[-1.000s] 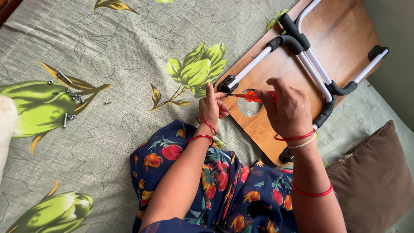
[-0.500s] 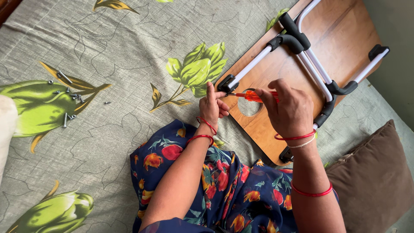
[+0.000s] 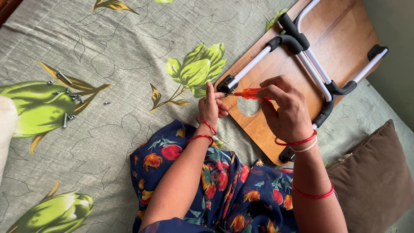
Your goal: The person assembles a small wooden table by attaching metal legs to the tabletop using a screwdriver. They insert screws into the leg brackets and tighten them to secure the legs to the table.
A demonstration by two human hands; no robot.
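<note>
An upside-down wooden lap table [image 3: 345, 34] with white folding legs and black joints lies on the bed. My right hand [image 3: 286, 108] grips an orange-handled screwdriver [image 3: 249, 93], its tip pointing left at the black bracket [image 3: 227, 83] at the end of one white leg. My left hand [image 3: 211, 105] stands on edge beside that bracket, fingertips touching it near the screwdriver tip. A round cup hole [image 3: 249, 106] in the board shows just below the tool. Both wrists wear red bangles.
Several loose screws [image 3: 67, 97] lie on the floral grey-green bedsheet [image 3: 129, 51] at the left. A brown cushion [image 3: 375, 177] sits at the lower right. My lap in a dark floral dress [image 3: 215, 185] fills the bottom centre. A white pillow edge [image 3: 5, 129] shows far left.
The screwdriver has shifted slightly in my right hand's grip against the bracket. My left hand stays by the bracket.
</note>
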